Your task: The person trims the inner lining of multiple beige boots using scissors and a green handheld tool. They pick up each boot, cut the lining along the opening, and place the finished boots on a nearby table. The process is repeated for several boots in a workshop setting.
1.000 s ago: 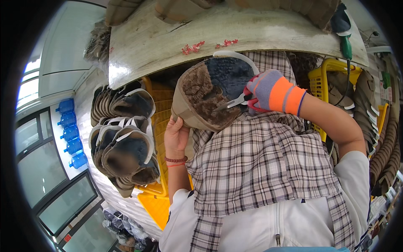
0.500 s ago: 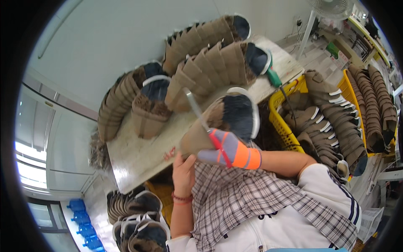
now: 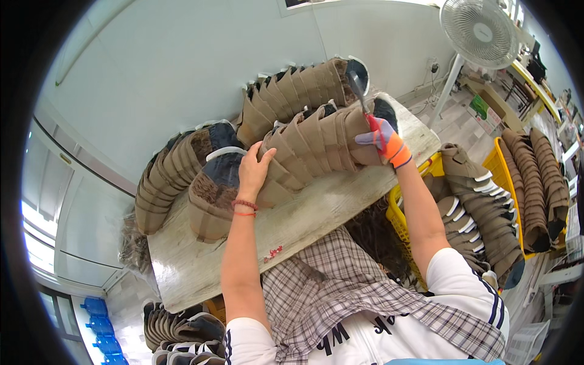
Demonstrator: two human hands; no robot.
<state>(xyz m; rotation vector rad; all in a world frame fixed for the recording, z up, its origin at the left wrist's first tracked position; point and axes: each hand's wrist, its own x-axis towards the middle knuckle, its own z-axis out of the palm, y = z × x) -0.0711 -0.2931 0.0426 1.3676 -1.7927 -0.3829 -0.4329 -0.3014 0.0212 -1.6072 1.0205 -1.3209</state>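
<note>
My right hand (image 3: 386, 143), in a grey and orange glove, is closed round red-handled scissors (image 3: 373, 125), their metal blades pointing up and away. Its fingers also press against the shoe upper (image 3: 360, 131) at the right end of the middle row. Bare, with a red bracelet at the wrist, my left hand (image 3: 251, 173) grips the left end of that row (image 3: 304, 143). These brown uppers nest tightly, one inside another. Just left of it rests a fur-lined upper (image 3: 210, 204) with a dark blue inside and a white rim.
More nested uppers stand on the whitish table (image 3: 340, 198) at the back (image 3: 298, 85) and left (image 3: 161, 194). Red scraps (image 3: 274, 252) lie near its front edge. Yellow baskets (image 3: 398, 216) of uppers stand at the right, a fan (image 3: 480, 33) behind. Shoes (image 3: 176, 325) sit below left.
The upper held before my body is gone from there. Both hands have moved forward, apart, onto the middle row's two ends. The scissors went along in my right hand, and the view has shifted.
</note>
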